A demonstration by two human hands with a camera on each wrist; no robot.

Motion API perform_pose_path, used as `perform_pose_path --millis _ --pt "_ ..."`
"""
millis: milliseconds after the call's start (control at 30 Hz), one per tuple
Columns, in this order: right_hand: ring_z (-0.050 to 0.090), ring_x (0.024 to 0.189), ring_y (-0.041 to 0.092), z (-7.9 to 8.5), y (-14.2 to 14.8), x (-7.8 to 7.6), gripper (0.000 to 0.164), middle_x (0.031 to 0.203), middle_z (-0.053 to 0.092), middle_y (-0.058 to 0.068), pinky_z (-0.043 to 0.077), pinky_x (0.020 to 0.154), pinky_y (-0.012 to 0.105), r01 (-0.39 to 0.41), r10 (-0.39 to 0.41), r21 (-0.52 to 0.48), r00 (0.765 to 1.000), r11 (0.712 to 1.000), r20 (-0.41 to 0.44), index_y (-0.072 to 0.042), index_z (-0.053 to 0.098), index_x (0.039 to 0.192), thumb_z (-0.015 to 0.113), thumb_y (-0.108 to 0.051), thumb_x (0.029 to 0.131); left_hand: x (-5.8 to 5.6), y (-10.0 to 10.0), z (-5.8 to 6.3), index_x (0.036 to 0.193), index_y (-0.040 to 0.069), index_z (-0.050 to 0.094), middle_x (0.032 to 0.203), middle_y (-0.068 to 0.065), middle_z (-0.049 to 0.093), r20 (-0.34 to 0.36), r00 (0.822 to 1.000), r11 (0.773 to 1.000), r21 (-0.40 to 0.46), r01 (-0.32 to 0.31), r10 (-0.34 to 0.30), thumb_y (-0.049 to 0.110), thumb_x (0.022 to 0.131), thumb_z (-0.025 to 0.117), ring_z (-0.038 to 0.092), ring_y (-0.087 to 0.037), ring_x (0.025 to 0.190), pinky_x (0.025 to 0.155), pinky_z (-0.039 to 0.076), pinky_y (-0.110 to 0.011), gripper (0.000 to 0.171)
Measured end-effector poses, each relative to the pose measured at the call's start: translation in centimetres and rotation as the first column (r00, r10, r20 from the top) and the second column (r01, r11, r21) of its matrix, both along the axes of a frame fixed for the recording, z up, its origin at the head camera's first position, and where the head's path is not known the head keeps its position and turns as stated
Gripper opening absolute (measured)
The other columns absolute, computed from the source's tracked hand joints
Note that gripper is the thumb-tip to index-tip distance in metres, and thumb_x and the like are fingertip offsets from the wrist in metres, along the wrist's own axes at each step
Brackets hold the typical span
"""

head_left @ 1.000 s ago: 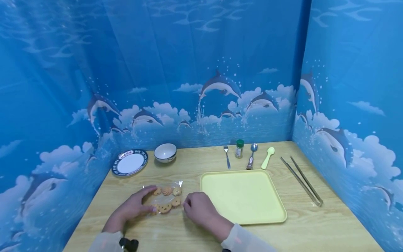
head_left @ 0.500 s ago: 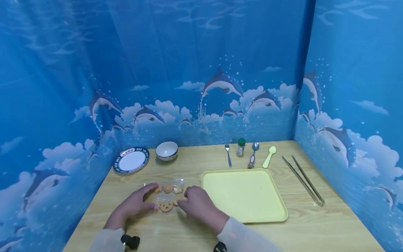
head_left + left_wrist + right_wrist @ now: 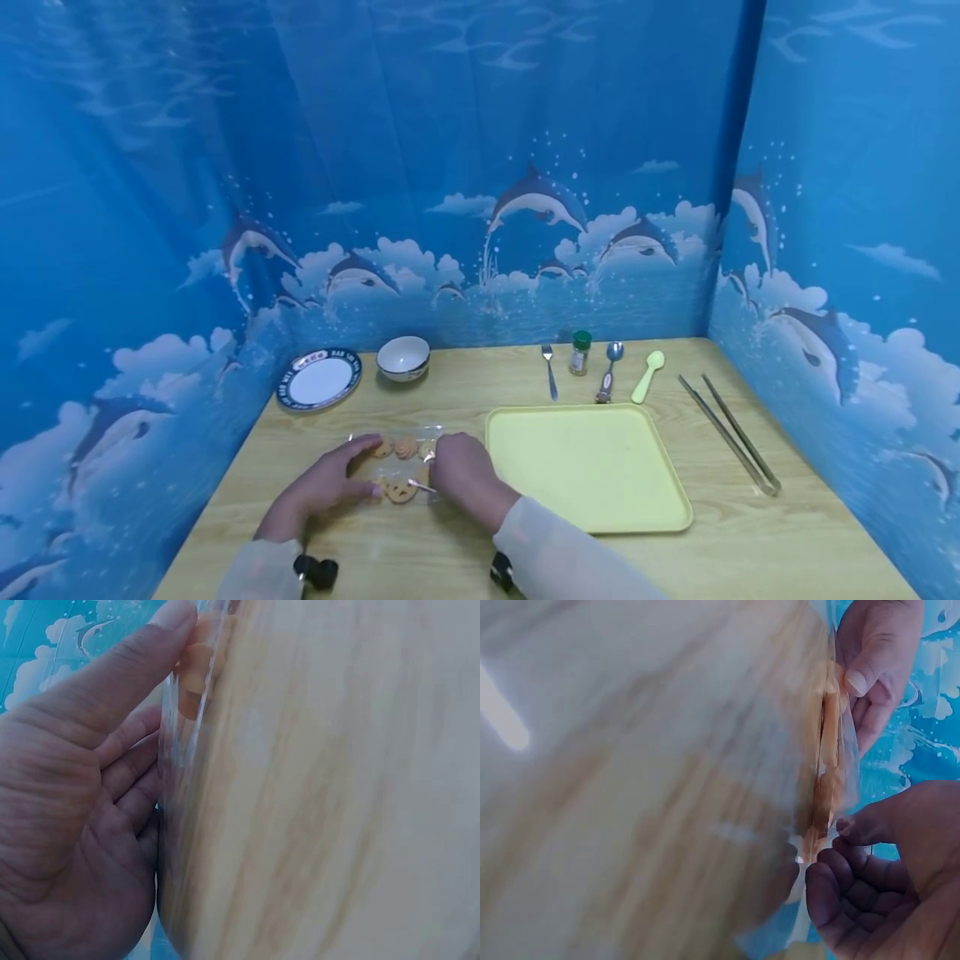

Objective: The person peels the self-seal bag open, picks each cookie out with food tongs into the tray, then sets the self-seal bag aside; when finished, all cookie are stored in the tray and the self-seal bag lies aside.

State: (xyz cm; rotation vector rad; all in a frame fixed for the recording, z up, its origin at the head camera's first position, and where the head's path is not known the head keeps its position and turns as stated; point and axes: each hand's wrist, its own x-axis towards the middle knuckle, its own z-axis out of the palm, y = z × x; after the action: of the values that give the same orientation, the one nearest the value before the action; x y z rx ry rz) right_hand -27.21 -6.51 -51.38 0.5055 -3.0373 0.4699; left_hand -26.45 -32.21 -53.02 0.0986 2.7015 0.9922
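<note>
A clear plastic bag [image 3: 397, 474] lies flat on the table, with two rows of round cookies [image 3: 406, 448] showing through it. My left hand [image 3: 327, 485] rests at its left end, thumb and fingers spread around the two rows. In the left wrist view, the thumb of the left hand [image 3: 90, 765] touches the plastic by the cookies [image 3: 196, 675]. At the other end my right hand [image 3: 467, 477] pinches the plastic edge and partly covers the cookies there. The right wrist view has the right hand [image 3: 877, 877] with thumb and forefinger together at the film, other fingers curled.
Right of the bag is a yellow tray [image 3: 588, 471], and metal tongs [image 3: 731, 435] lie beyond it. Behind stand a plate [image 3: 318, 380], a bowl [image 3: 403, 358], a fork [image 3: 550, 372], a green-capped jar [image 3: 580, 353], a metal spoon [image 3: 609, 372] and a yellow-green spoon [image 3: 648, 377].
My right hand has moved left from beside the bag onto its right end, drawing the plastic edge inward over the cookies. My left hand has stayed at the left end.
</note>
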Motion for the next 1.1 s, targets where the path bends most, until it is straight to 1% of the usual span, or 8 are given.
perform_pose_path --millis 133,300,367,500,633,833,900,1100 --pt "0.051 0.052 0.017 0.0 0.4 -0.1 0.03 0.061 0.057 0.002 0.046 0.044 0.031 0.034 -0.033 -0.026 0.999 0.999 0.025 -0.014 0.055 0.061 0.068 -0.023 0.086 -0.1 -0.1 -0.2 0.151 0.039 0.045 0.166 -0.005 0.034 -0.008 1.0 1.0 -0.003 0.001 -0.001 0.057 0.067 0.087 0.025 -0.043 0.154 0.121 0.018 -0.072 0.096" --pt "0.052 0.052 0.018 0.2 1.1 -0.1 0.027 0.063 0.058 0.004 0.046 0.044 0.032 0.076 -0.068 -0.097 0.995 0.992 0.078 -0.012 0.056 0.061 0.065 -0.02 0.085 -0.1 -0.2 -0.2 0.151 0.039 0.044 0.166 -0.006 0.034 0.002 1.0 1.0 -0.013 -0.001 0.001 0.061 0.065 0.087 0.025 -0.043 0.153 0.121 0.019 -0.072 0.099" --pt "0.051 0.051 0.017 0.2 1.4 0.0 0.027 0.062 0.056 0.003 0.045 0.043 0.031 0.098 -0.083 -0.137 0.99 0.986 0.111 -0.013 0.055 0.061 0.063 -0.019 0.086 -0.1 -0.1 -0.2 0.151 0.039 0.044 0.167 -0.005 0.034 0.008 1.0 1.0 -0.013 0.0 0.0 0.061 0.065 0.087 0.025 -0.043 0.154 0.121 0.019 -0.072 0.099" --pt "0.05 0.049 0.017 0.0 2.0 -0.1 0.032 0.058 0.054 0.0 0.042 0.042 0.03 0.132 -0.102 -0.233 0.985 0.963 0.138 -0.016 0.051 0.059 0.061 -0.02 0.089 -0.2 -0.1 -0.3 0.151 0.038 0.045 0.166 -0.007 0.034 -0.002 1.0 1.0 -0.022 0.007 -0.007 0.062 0.064 0.086 0.024 -0.044 0.153 0.12 0.019 -0.073 0.099" --pt "0.047 0.047 0.016 -0.1 2.5 -0.2 0.04 0.053 0.048 -0.003 0.04 0.042 0.03 0.135 -0.096 -0.302 0.986 0.944 0.139 -0.019 0.044 0.055 0.064 -0.022 0.089 -0.2 -0.1 -0.3 0.151 0.039 0.045 0.166 -0.008 0.034 -0.016 1.0 0.999 -0.037 0.014 -0.014 0.063 0.064 0.086 0.024 -0.045 0.153 0.121 0.018 -0.072 0.099" --pt "0.044 0.045 0.014 -0.1 2.6 -0.1 0.045 0.049 0.041 -0.006 0.037 0.041 0.029 0.106 -0.069 -0.31 0.989 0.945 0.129 -0.02 0.041 0.052 0.065 -0.023 0.09 0.0 -0.2 -0.3 0.152 0.037 0.044 0.166 -0.01 0.034 -0.016 1.0 0.999 -0.04 0.019 -0.02 0.064 0.064 0.085 0.024 -0.045 0.153 0.121 0.019 -0.072 0.101" --pt "0.043 0.044 0.014 0.1 2.6 0.0 0.047 0.048 0.039 -0.007 0.037 0.04 0.029 0.096 -0.055 -0.316 0.989 0.944 0.137 -0.02 0.041 0.052 0.065 -0.024 0.092 0.0 -0.3 -0.3 0.152 0.037 0.044 0.166 -0.009 0.033 -0.013 1.0 0.999 -0.041 0.018 -0.019 0.064 0.064 0.085 0.024 -0.045 0.153 0.121 0.019 -0.071 0.101" --pt "0.041 0.039 0.012 0.7 2.5 -0.3 0.05 0.043 0.042 -0.008 0.036 0.037 0.025 0.096 -0.033 -0.332 0.982 0.938 0.188 -0.018 0.049 0.051 0.067 -0.032 0.095 -0.2 -0.2 -0.2 0.152 0.039 0.043 0.167 -0.007 0.032 0.009 1.0 1.0 -0.024 0.003 -0.003 0.06 0.068 0.085 0.024 -0.044 0.154 0.121 0.019 -0.072 0.097"
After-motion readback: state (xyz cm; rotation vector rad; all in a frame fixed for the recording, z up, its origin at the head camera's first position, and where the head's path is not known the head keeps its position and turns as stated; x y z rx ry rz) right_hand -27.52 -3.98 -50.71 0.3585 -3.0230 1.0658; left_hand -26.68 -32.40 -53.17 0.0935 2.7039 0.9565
